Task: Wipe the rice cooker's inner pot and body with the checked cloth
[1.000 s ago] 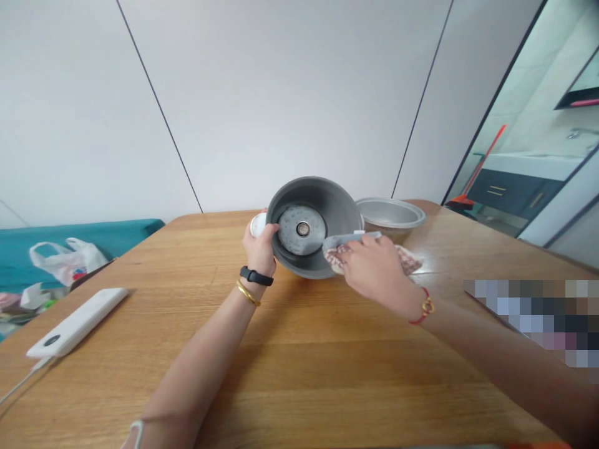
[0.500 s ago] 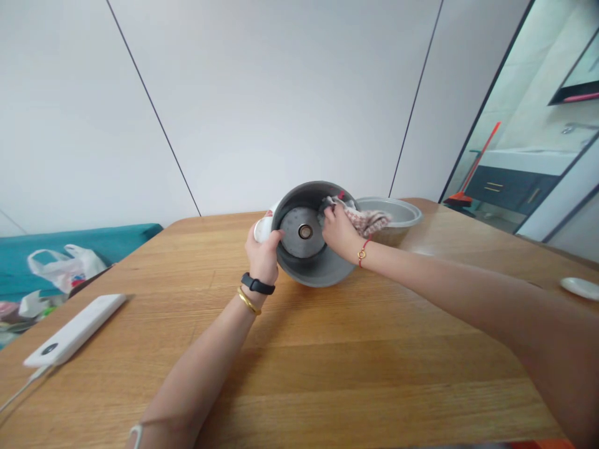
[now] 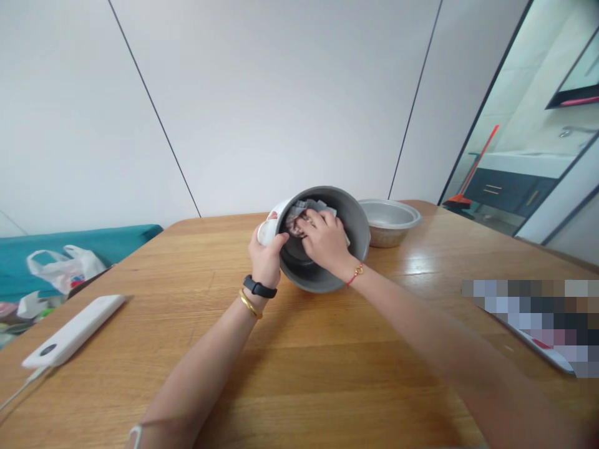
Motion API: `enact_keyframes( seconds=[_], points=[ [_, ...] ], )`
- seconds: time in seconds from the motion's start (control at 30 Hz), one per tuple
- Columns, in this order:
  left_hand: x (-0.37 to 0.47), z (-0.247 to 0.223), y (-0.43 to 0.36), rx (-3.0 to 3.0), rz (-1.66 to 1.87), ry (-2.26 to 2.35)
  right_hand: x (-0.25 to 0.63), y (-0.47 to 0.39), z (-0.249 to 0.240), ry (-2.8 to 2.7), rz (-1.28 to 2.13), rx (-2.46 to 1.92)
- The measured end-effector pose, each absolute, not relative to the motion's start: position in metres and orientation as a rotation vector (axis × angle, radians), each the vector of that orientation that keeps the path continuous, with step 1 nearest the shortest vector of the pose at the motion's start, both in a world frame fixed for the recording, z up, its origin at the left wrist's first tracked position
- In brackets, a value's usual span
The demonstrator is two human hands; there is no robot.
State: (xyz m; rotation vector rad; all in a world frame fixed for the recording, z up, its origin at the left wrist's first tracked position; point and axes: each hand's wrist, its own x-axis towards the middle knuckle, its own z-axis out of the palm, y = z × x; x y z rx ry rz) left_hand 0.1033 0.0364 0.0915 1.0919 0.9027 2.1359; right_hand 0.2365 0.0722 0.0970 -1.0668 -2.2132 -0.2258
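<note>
Rice cooker body [image 3: 344, 215], tipped on its side mid-table [image 3: 299, 362]: left hand [image 3: 266, 255] clasps its rim; right hand [image 3: 325, 240] presses a bunched cloth [image 3: 299, 215] inside. Hard wiping could roll it toward the metal pot [image 3: 388, 218].

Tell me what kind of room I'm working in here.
Most likely a home dining or living area: a wooden table bearing a tilted rice cooker body and its metal inner pot, with a bathroom vanity showing through the doorway at right.
</note>
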Motion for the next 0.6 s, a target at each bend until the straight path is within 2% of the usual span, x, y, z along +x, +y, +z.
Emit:
enact_keyframes(
  seconds=[0.1, 0.27, 0.4, 0.5, 0.6],
  points=[
    [0.102, 0.092, 0.038, 1.086, 2.142, 0.909, 0.234, 0.072, 0.092, -2.321, -0.377, -1.214],
    [0.100, 0.093, 0.040, 1.023, 2.140, 0.918, 0.232, 0.070, 0.086, -2.527, -0.431, -1.030],
    [0.100, 0.093, 0.039, 1.044, 2.132, 0.902, 0.244, 0.082, 0.094, -2.266, -0.512, -1.376],
    [0.102, 0.094, 0.040, 1.012, 2.144, 0.916, 0.252, 0.079, 0.090, -2.246, -0.491, -1.567],
    [0.104, 0.094, 0.039, 1.009, 2.153, 0.902, 0.251, 0.065, 0.087, -2.433, -0.338, -1.565]
  ],
)
